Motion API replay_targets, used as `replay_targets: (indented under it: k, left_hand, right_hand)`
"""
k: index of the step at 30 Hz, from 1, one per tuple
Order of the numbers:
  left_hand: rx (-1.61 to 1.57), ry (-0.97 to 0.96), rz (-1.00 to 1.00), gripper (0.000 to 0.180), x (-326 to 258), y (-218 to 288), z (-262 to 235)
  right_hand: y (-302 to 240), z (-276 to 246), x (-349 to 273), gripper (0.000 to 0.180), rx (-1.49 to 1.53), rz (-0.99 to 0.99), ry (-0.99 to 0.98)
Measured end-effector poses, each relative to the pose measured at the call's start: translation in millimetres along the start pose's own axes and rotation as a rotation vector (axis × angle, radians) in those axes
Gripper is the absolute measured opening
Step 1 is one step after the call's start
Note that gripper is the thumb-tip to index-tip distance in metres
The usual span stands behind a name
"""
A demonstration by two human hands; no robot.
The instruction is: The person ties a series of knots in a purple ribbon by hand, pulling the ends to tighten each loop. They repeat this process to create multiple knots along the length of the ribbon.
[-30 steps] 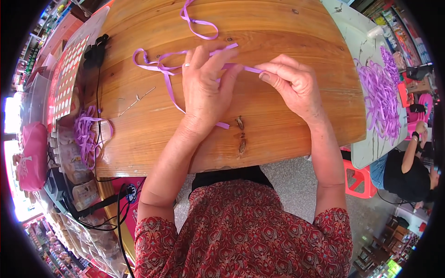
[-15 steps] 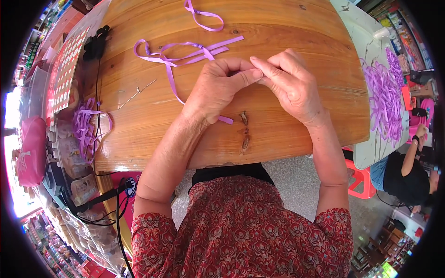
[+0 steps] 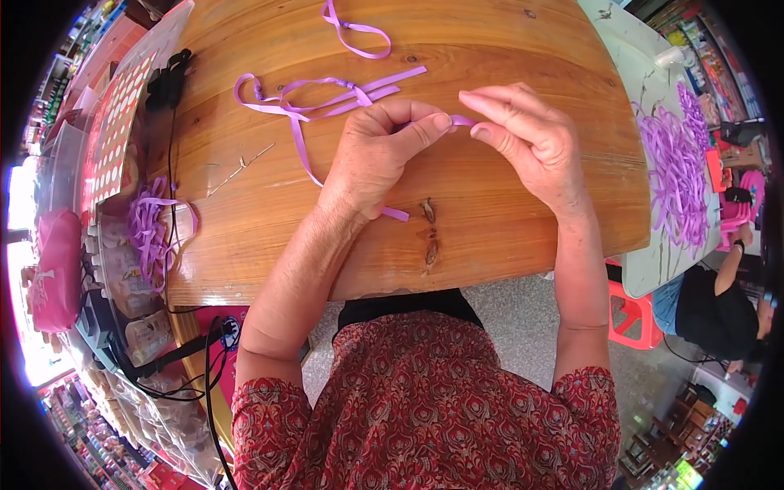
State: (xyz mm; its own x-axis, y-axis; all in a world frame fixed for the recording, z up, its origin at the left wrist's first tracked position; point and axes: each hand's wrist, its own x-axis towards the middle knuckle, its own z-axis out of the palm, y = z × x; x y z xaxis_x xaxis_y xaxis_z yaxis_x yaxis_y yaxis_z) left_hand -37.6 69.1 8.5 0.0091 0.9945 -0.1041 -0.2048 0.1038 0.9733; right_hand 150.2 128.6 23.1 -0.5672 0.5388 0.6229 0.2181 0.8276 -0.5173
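Note:
My left hand (image 3: 377,155) and my right hand (image 3: 527,135) meet above the wooden table (image 3: 490,212), both pinching one short purple ribbon (image 3: 460,121) between thumb and fingers. The ribbon's loose end (image 3: 395,214) pokes out below my left palm. A longer folded purple ribbon (image 3: 314,102) lies flat on the wood just beyond my left hand. Another looped ribbon piece (image 3: 353,31) rests farther back near the table's far edge.
A heap of purple ribbons (image 3: 676,167) covers a white table at right. A small ribbon bundle (image 3: 147,224) sits in a tray at left, beside a pink bag (image 3: 57,269). Black cable (image 3: 170,163) runs over the left edge. A person in black (image 3: 719,306) sits at right by a red stool (image 3: 633,314).
Both hands have lifted off the table and come together, drawing the ribbon up between the fingertips. The long ribbon stays flat on the wood.

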Motion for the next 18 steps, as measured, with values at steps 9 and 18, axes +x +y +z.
replay_targets:
  k: [9,18]
  left_hand:
    - [0.013,0.032,0.039,0.012,0,-1,3]
    - [0.054,0.089,0.202,0.008,5,-8,6]
  right_hand:
    - [-2,4,-4,0.023,-0.074,0.056,-0.022]
    - [-13,-8,-1,0.009,0.293,0.329,-0.177]
